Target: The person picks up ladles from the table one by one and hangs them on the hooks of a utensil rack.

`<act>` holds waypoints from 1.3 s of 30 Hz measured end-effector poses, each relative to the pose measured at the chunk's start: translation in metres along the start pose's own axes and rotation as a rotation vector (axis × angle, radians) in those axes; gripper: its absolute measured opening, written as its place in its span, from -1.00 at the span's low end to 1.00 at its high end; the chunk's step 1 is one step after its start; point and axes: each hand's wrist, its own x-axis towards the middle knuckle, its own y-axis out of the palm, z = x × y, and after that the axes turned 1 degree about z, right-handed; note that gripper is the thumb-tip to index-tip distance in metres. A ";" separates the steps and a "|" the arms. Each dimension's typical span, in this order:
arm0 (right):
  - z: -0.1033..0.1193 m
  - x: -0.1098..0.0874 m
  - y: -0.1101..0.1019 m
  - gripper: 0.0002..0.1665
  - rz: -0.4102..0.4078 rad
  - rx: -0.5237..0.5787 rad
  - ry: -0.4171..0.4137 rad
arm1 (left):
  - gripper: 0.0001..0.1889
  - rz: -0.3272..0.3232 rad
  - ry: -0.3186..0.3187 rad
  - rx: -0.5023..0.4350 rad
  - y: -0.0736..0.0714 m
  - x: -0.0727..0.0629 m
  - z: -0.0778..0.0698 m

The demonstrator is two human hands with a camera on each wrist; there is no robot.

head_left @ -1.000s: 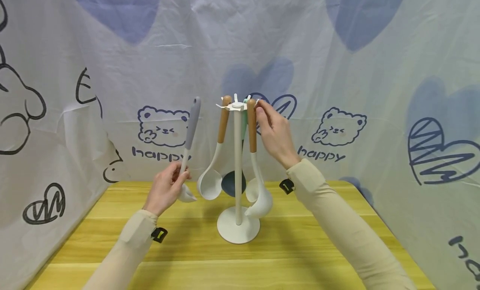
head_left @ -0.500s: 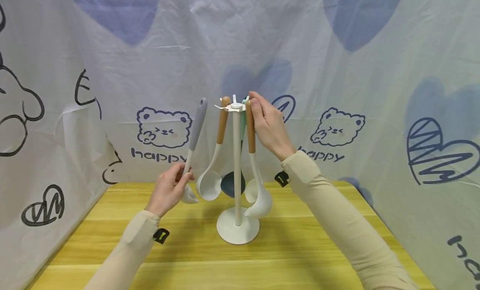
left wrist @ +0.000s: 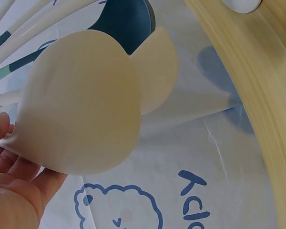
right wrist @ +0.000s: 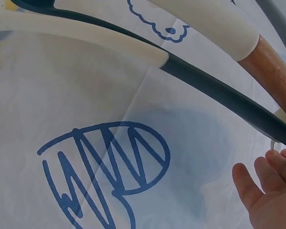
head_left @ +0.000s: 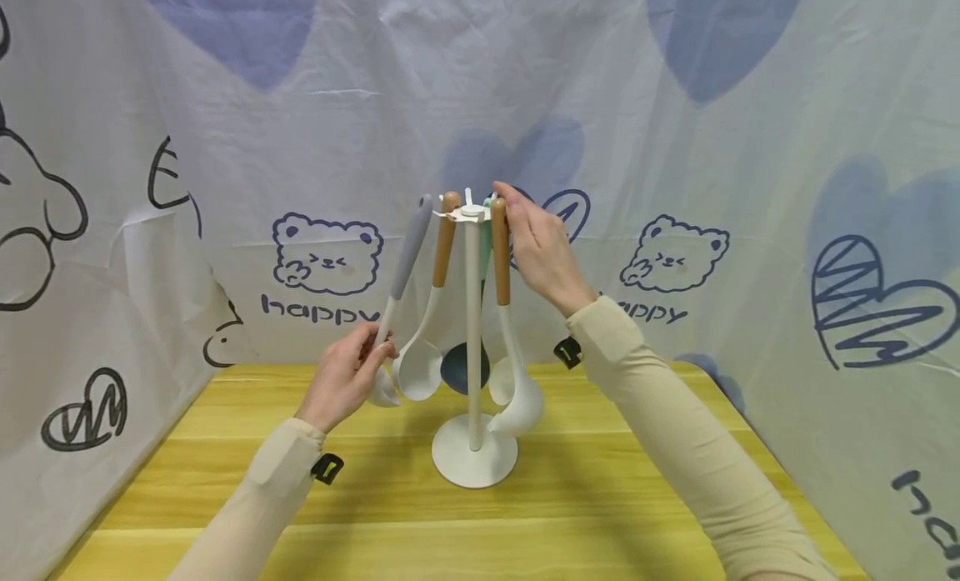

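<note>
My left hand [head_left: 347, 379] grips a white ladle with a grey handle [head_left: 412, 247] by its neck, just above the bowl. Its pale bowl [left wrist: 81, 105] fills much of the left wrist view. The handle's holed end leans right, close to a hook on the left of a white utensil rack [head_left: 474, 331]; whether they touch I cannot tell. At the rack's top, my right hand [head_left: 542, 252] has its fingers by the hooks, beside a brown-handled white ladle [head_left: 522, 402]. In the right wrist view its fingertips meet a hook near the dark handle [right wrist: 219, 90]; the thumb is hidden there.
Another brown-handled utensil with a white bowl [head_left: 418, 371] hangs on the rack's left. Behind the pole hang a dark ladle [head_left: 459, 369] with a green handle and a further pale bowl [head_left: 502, 383]. The round base [head_left: 457, 464] stands on a wooden table [head_left: 360, 498]; a printed cloth [head_left: 675, 164] hangs behind.
My left hand has carried the grey-handled ladle slightly right, its handle end tilting closer to the rack's top. My right hand has shifted left and reaches further over the hooks.
</note>
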 end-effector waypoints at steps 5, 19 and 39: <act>0.001 0.001 0.000 -0.38 0.000 -0.021 0.001 | -0.83 0.011 -0.008 0.005 0.000 0.001 0.000; -0.001 0.001 0.001 -0.39 -0.006 -0.032 0.012 | -0.76 0.055 -0.016 -0.025 -0.001 0.004 0.006; 0.002 0.000 0.002 -0.40 -0.018 -0.023 0.028 | -0.74 0.060 0.018 0.014 -0.005 0.009 0.012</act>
